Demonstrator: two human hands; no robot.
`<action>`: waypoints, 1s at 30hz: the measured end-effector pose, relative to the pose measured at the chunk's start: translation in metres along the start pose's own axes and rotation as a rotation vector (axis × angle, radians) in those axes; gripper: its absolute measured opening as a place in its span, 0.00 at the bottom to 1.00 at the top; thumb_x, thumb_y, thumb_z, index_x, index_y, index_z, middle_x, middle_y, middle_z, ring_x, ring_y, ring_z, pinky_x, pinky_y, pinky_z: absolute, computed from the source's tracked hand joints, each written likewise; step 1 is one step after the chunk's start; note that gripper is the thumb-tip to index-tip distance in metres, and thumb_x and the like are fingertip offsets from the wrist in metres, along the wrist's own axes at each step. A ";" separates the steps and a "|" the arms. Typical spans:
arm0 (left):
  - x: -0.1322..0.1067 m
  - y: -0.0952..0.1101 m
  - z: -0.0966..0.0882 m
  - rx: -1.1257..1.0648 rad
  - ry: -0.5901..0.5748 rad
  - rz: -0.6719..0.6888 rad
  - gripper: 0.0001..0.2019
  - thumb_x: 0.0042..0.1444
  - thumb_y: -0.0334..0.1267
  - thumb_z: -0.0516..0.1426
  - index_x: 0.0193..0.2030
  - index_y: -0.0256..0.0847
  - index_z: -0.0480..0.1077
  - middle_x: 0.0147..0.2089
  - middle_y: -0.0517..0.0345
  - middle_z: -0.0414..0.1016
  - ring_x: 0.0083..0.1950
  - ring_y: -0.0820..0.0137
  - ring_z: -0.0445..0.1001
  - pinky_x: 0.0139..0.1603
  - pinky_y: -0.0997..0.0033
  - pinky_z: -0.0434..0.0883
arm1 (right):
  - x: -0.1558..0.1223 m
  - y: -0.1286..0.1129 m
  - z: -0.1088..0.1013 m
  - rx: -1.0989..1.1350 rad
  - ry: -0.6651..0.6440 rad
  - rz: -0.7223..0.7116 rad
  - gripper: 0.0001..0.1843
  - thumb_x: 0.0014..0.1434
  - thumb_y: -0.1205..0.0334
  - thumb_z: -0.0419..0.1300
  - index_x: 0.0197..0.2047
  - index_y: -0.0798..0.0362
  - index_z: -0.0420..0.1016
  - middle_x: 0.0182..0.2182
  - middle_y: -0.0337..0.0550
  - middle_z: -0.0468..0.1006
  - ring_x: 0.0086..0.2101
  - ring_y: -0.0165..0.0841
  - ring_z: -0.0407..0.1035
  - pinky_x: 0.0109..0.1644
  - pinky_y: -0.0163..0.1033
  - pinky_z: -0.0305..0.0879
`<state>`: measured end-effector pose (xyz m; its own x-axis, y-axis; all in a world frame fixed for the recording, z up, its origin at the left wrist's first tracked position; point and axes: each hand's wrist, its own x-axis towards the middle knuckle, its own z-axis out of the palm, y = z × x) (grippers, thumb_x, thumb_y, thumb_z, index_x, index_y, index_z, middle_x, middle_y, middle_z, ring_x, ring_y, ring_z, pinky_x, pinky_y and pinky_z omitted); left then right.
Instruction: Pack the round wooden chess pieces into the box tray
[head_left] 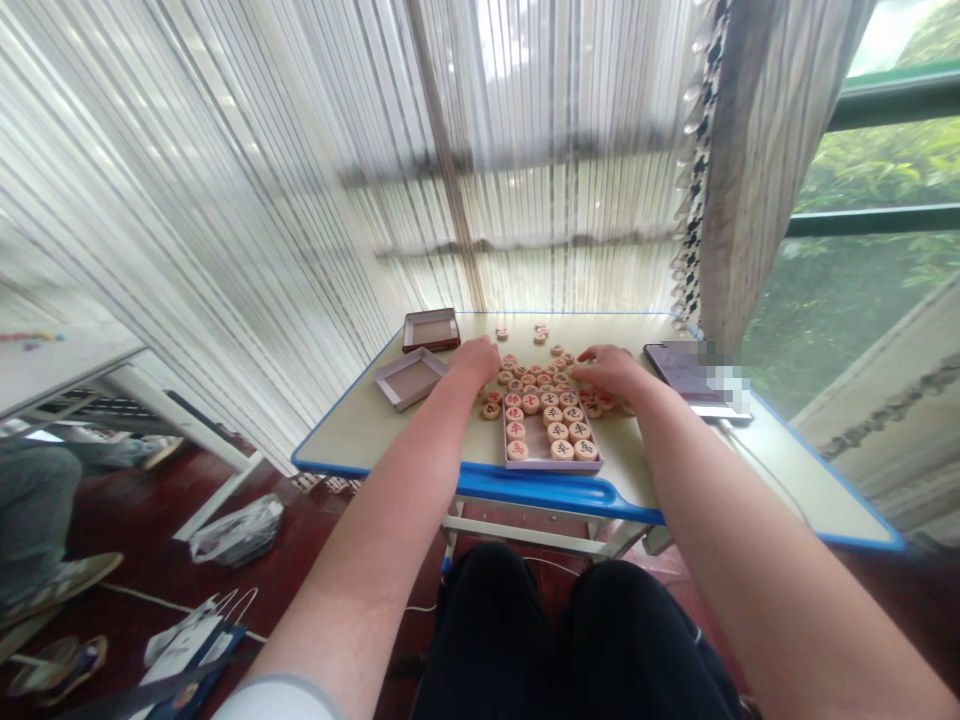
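Observation:
Round wooden chess discs [536,385] with red and black characters lie in a heap on a cream table [360,430] with a blue edge. Several more discs [559,432] sit in rows inside a shallow box tray [534,452] near the front edge. My left hand [476,362] rests palm down at the left side of the heap, fingers curled over the discs. My right hand [609,368] lies at the right side of the heap, fingers bent onto the discs. What either hand holds is hidden.
An empty box half [411,378] and a brown box half [431,329] lie at the table's left back. A phone [686,378] lies at the right. Striped curtains hang behind. Bags [236,533] lie on the floor, and another person's legs [41,500] show at left.

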<state>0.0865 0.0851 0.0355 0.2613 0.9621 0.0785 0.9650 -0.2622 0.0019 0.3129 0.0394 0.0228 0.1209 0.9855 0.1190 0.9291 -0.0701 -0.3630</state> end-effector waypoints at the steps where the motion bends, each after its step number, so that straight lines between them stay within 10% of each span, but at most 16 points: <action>1: -0.001 0.000 -0.001 0.002 0.011 -0.002 0.20 0.62 0.42 0.40 0.54 0.34 0.63 0.54 0.39 0.68 0.56 0.61 0.67 0.53 0.66 0.64 | 0.000 0.001 0.000 0.013 -0.014 -0.006 0.23 0.46 0.51 0.60 0.43 0.55 0.77 0.39 0.51 0.78 0.41 0.43 0.70 0.45 0.42 0.65; 30: 0.006 -0.001 0.007 -0.139 0.066 -0.124 0.21 0.59 0.47 0.44 0.50 0.39 0.67 0.51 0.45 0.72 0.52 0.61 0.70 0.49 0.64 0.67 | -0.007 -0.003 -0.012 -0.115 -0.057 -0.059 0.17 0.55 0.53 0.55 0.45 0.49 0.76 0.35 0.46 0.77 0.40 0.39 0.69 0.51 0.43 0.59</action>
<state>0.0877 0.0919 0.0292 0.1339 0.9819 0.1343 0.9761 -0.1541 0.1532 0.3138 0.0310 0.0339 0.0476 0.9954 0.0836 0.9685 -0.0255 -0.2477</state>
